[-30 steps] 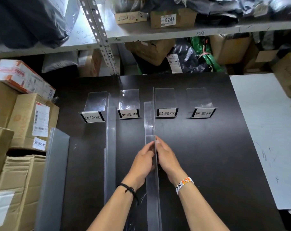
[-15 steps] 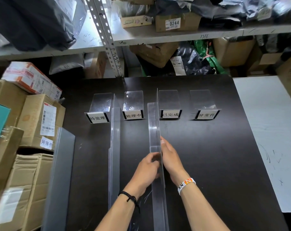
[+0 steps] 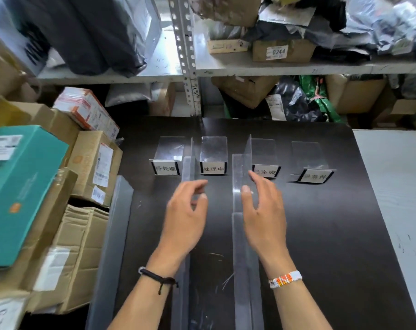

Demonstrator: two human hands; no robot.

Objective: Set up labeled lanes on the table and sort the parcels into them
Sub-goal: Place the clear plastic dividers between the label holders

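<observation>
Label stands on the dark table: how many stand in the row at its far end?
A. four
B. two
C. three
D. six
A: four label stands sit side by side across the far part of the dark table, each with a white card at its front.

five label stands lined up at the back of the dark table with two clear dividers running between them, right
No, the head view shows four label stands, not five, at the back of the dark table; two clear dividers do run between them.
</observation>
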